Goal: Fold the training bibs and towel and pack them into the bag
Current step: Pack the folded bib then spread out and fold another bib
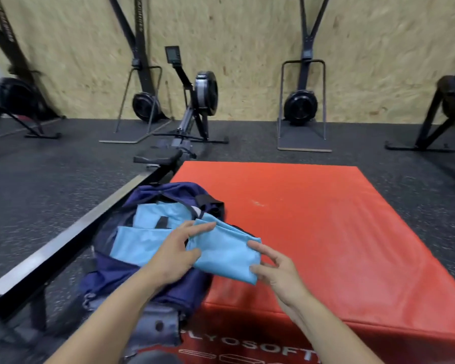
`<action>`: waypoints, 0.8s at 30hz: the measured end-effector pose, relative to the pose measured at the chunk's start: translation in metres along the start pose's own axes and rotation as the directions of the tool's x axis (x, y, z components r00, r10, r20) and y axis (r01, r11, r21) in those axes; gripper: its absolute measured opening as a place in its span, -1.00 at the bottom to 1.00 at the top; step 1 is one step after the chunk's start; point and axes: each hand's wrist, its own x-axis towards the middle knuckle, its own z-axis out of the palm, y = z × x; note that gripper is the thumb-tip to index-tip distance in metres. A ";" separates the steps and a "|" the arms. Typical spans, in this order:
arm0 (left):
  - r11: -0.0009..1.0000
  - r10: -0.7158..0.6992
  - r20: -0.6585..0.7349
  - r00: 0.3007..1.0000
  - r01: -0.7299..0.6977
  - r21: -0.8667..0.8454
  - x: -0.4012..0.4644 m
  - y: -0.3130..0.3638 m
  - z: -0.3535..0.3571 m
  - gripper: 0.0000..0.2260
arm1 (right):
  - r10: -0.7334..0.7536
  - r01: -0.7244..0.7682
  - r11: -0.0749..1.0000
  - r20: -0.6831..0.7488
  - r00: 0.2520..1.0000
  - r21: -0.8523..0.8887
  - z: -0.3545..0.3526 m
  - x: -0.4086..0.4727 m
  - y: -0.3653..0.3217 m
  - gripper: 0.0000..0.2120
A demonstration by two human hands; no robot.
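Note:
A navy sports bag (121, 277) lies open at the left edge of a red soft plyo box (326, 232). Inside it lie folded light-blue cloths (139, 243), one with a black tab. A further folded light-blue cloth (223, 248) sits over the bag's right rim. My left hand (179, 248) holds its left edge, thumb under and fingers stretched along the top. My right hand (273, 269) pinches its right edge between thumb and fingers.
A rowing machine's long rail (63, 243) runs diagonally past the bag on the left, its seat (158, 156) and flywheel (205, 93) beyond. Ski trainers (300, 106) stand along the chipboard wall. Dark rubber floor surrounds the red box.

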 end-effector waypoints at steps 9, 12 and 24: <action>0.973 -0.232 -0.324 0.917 0.224 -0.063 0.024 -0.064 -0.122 -0.48 | 0.070 -0.083 0.995 0.192 0.979 0.063 0.152 0.092 -0.006 -0.53; 0.936 -0.352 -0.363 0.863 0.317 -0.153 0.041 -0.092 -0.133 -0.51 | 0.091 -0.096 0.995 0.180 0.979 0.022 0.180 0.123 0.002 -0.53; 0.958 -0.279 -0.360 0.890 0.230 -0.173 0.079 -0.172 -0.088 -0.50 | -0.281 0.203 0.703 -0.003 0.960 -0.682 0.182 0.171 0.034 -0.53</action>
